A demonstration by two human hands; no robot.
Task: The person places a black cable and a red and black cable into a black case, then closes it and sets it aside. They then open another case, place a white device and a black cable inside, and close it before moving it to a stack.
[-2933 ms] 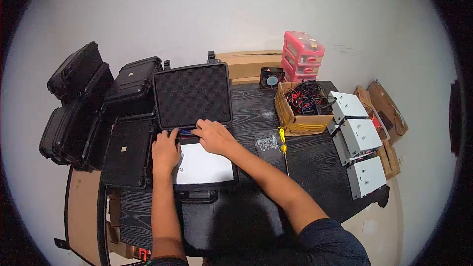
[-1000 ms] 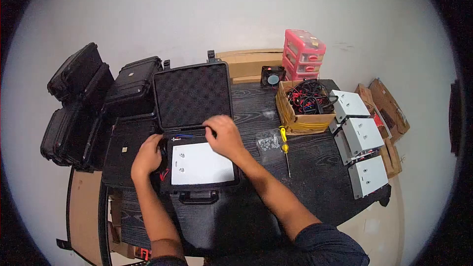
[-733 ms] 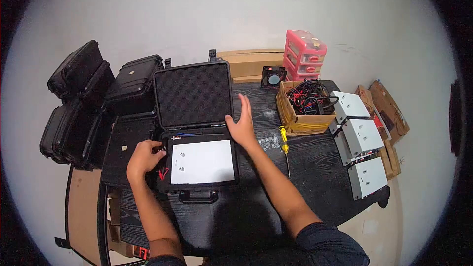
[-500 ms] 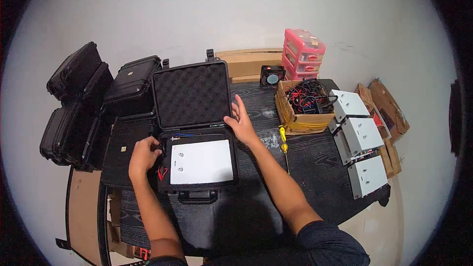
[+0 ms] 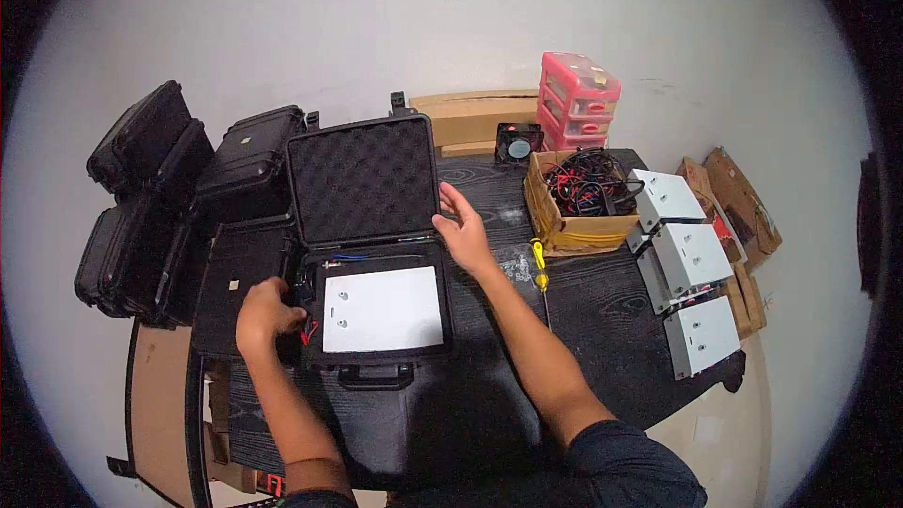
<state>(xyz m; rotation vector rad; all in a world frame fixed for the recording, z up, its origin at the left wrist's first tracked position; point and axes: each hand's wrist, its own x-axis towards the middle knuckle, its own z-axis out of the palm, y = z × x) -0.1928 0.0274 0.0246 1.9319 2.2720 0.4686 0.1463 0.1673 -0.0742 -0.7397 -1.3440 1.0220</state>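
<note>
Head view: my left hand, fingers bent, beside red leads, grip I cannot tell; my right hand, fingers parted, at case lid.

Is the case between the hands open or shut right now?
Open: the foam-lined lid of the case stands raised, and the white box inside shows from above.

Short, loose dark navy-black fabric sleeve well up-arm from the bare right hand, creased, hem around elbow. Similar dark fabric sleeve up-arm from the bare left hand, mostly cropped out. Forearms uncovered.
</note>
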